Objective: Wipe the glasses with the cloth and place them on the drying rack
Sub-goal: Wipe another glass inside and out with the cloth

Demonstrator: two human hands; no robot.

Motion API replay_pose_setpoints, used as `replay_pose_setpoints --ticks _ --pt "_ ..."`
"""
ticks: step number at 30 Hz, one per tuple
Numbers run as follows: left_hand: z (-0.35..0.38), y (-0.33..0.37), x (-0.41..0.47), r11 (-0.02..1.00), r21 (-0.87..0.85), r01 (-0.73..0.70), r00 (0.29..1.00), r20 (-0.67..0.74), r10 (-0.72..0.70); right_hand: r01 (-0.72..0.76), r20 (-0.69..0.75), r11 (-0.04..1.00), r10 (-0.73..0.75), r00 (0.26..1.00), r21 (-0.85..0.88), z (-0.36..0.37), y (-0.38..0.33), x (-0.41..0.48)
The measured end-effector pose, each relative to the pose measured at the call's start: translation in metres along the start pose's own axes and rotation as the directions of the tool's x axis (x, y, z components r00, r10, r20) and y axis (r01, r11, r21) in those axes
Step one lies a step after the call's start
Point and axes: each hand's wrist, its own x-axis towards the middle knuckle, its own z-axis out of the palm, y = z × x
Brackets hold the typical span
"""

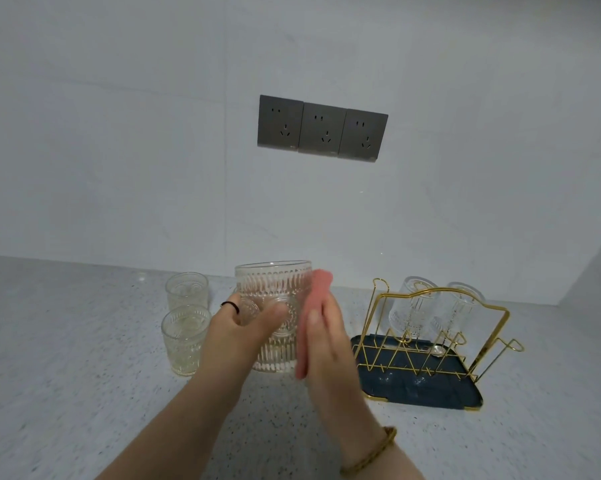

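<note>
Left grip (238, 327): I am clasping the ribbed glass (278, 289) above the counter (67, 358). Right grip (326, 341): flat-fingered, I am pressing the pink cloth (318, 289) against its side. Beyond, left: two glasses (184, 336) standing. Right: drying rack (413, 389) carrying two inverted glasses (413, 306).

Open counter (67, 358) stretches away to the left of two standing glasses (184, 339), set one behind the other just beside the left hand (236, 327) and the raised glass (274, 289) it grips. Over on the right, the drying rack (406, 384) has two upturned glasses (413, 306) filling its back row, while its front row stands free. The right hand (326, 344), flat against the cloth (318, 292), fills the gap between raised glass and rack. More bare counter lies nearer me.
</note>
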Motion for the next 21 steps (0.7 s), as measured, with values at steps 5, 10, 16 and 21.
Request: replay_pose_setpoints --ticks 5,10,16,21 --pt "-0.002 -0.005 0.003 0.998 0.066 0.002 1.000 -0.015 -0.001 0.244 -0.013 0.947 -0.252 0.968 -0.211 0.009 0.006 0.000" --pt "-0.003 -0.006 -0.003 0.995 0.098 -0.016 0.999 0.034 0.013 -0.103 0.041 0.977 0.097 0.994 0.188 -0.010 0.013 0.015" --pt "-0.006 -0.008 0.010 0.994 0.108 -0.012 0.997 0.078 0.004 -0.210 0.009 0.934 0.217 0.976 0.288 0.004 0.018 -0.002" --pt "-0.003 -0.010 0.023 0.959 0.256 -0.120 0.993 0.023 0.118 -0.134 -0.129 0.970 0.162 0.978 0.202 -0.001 0.013 0.000"
